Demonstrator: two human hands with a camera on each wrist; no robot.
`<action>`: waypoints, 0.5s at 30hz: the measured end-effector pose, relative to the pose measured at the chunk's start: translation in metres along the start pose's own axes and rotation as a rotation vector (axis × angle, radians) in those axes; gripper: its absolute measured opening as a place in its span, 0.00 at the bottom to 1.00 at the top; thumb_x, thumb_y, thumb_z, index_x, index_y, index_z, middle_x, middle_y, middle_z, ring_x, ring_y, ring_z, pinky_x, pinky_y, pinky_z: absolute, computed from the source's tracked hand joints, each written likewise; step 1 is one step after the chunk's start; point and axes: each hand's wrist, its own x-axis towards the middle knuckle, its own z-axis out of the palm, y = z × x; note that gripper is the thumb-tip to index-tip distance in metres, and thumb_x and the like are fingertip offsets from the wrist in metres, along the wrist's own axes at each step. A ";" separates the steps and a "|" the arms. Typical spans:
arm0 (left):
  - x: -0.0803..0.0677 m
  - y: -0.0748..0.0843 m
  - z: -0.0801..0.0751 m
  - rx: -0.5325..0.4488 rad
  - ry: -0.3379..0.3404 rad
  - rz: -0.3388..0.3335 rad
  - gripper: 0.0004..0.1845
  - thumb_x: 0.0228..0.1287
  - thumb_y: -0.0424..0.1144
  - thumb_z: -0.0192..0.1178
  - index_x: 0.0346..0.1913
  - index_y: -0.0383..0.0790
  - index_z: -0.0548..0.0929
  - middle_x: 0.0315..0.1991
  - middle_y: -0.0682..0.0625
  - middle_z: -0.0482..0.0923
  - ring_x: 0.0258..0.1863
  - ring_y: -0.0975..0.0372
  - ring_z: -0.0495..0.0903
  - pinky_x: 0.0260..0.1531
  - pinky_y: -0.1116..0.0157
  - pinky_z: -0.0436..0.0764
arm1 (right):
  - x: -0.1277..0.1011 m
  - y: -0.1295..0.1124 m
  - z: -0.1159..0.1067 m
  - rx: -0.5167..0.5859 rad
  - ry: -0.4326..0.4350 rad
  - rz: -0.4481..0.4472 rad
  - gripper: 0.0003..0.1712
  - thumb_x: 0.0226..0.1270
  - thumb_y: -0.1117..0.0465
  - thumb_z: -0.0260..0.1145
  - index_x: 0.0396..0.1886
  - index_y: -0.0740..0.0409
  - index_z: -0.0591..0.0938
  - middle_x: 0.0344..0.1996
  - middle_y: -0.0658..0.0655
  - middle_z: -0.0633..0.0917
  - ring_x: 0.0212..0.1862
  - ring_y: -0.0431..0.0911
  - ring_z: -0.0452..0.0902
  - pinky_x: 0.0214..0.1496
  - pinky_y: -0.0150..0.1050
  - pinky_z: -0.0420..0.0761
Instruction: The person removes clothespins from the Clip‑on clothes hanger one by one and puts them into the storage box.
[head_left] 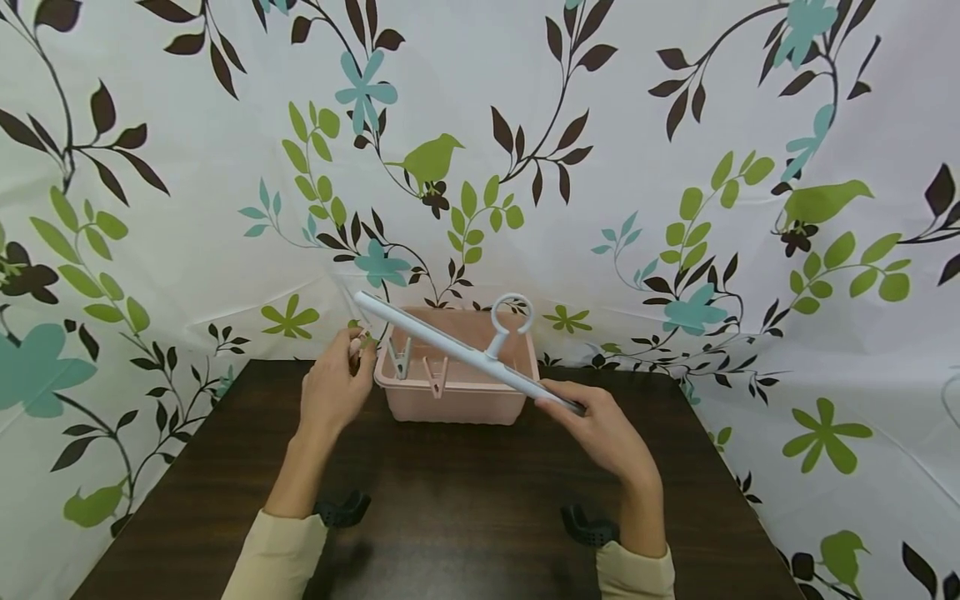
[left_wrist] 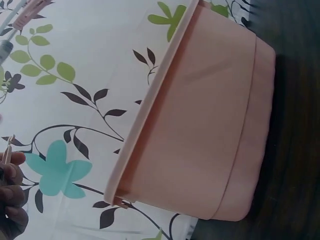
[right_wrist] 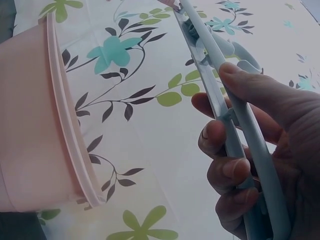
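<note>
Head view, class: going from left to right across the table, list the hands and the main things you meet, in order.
Left hand pinching a small peg → pink basket with pegs clipped on its rim → ring hook of the white hanger bar → right hand gripping the bar's end.

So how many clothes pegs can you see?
3. Two pegs hang from the bar in front of the pink basket: one grey, one pink. The left hand pinches a third. The basket may hide more.
</note>
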 end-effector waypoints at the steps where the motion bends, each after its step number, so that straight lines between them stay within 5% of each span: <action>1: -0.001 -0.001 0.001 0.000 -0.020 -0.009 0.23 0.86 0.52 0.45 0.67 0.43 0.80 0.40 0.44 0.84 0.34 0.48 0.83 0.35 0.43 0.78 | 0.000 0.000 0.000 -0.002 0.001 0.002 0.27 0.78 0.43 0.69 0.70 0.48 0.85 0.65 0.50 0.87 0.62 0.47 0.83 0.63 0.56 0.81; 6: 0.000 -0.003 0.004 -0.011 -0.079 -0.029 0.26 0.87 0.52 0.37 0.68 0.43 0.78 0.60 0.42 0.85 0.54 0.39 0.85 0.48 0.32 0.78 | 0.000 0.001 -0.001 -0.013 0.010 0.011 0.26 0.78 0.42 0.69 0.69 0.46 0.86 0.64 0.50 0.88 0.60 0.47 0.83 0.61 0.54 0.82; 15: 0.005 -0.007 0.012 0.037 -0.174 0.041 0.26 0.86 0.45 0.53 0.75 0.32 0.72 0.58 0.36 0.77 0.54 0.44 0.77 0.47 0.42 0.79 | -0.002 0.003 -0.004 -0.012 0.014 0.006 0.25 0.79 0.45 0.69 0.70 0.46 0.85 0.65 0.52 0.87 0.61 0.49 0.84 0.60 0.54 0.82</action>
